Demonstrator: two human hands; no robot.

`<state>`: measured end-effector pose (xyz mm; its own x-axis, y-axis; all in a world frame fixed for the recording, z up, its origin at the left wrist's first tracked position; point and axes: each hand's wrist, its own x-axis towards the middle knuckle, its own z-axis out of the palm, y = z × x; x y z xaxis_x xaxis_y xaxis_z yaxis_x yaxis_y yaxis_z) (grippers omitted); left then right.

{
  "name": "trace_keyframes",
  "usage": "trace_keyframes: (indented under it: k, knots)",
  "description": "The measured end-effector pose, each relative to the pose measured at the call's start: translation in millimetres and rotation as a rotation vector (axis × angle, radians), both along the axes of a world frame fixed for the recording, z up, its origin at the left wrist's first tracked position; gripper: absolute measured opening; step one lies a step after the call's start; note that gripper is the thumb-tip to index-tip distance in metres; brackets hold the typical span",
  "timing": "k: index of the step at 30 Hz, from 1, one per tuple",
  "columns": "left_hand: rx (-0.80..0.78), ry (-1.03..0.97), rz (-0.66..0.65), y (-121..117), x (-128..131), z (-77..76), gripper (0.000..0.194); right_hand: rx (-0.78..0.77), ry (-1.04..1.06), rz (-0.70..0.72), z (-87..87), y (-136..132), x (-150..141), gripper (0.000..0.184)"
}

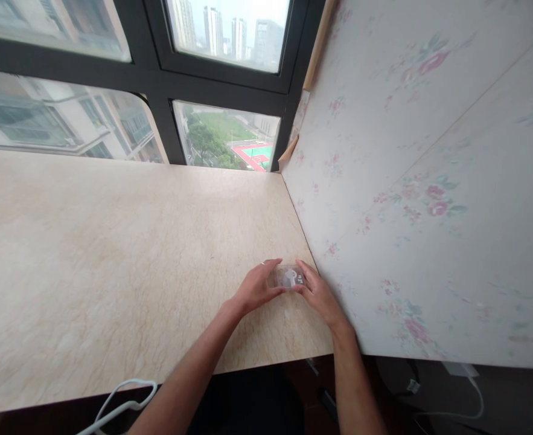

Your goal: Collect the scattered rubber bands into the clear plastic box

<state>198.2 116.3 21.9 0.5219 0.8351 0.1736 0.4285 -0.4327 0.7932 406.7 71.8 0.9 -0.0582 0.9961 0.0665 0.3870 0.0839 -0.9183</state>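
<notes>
A small clear plastic box (288, 277) with white shapes showing on or in it sits at the right end of the marble-look sill, close to the wall. My left hand (258, 287) grips its left side, thumb at the near edge and fingers at the far edge. On the opposite side my right hand (317, 293) holds it the same way, fingertips on its edges. A ring shows on a left finger. What the white shapes are is too small to tell.
The pale marble-look sill (112, 260) stretches left beneath dark-framed windows (157, 84). Flowered wallpaper covers the wall (429, 241) at the right, peeling near the window corner. A white cable (125, 399) loops at the sill's front edge; another cable (478, 399) hangs lower right.
</notes>
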Motion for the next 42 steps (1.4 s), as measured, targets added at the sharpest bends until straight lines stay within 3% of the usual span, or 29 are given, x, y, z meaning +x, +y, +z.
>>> trace_keyframes:
  k: [9,22,30,34,38,42]
  knots:
    - [-0.003,-0.043,-0.002,-0.1,-4.6,-6.2,0.061,-0.021,-0.019,0.024,7.1,-1.5,-0.8,0.065]
    - [-0.070,-0.070,0.028,-5.3,0.1,2.1,0.050,-0.103,0.122,0.036,10.0,-0.4,-2.6,0.064]
    - [0.003,-0.022,-0.002,-6.2,1.2,0.8,0.052,-0.098,-0.016,0.059,18.2,1.0,-0.9,0.059]
    - [0.011,-0.026,0.014,-6.1,1.0,-5.8,0.057,-0.109,-0.191,0.056,30.3,2.5,-2.8,0.064]
    - [0.011,-0.026,0.020,-7.7,0.3,-12.8,0.063,-0.065,-0.271,0.148,38.4,7.3,-4.8,0.074]
    - [-0.003,-0.019,0.022,-7.8,-0.8,-13.4,0.070,-0.053,-0.348,0.206,39.7,16.3,-4.7,0.073]
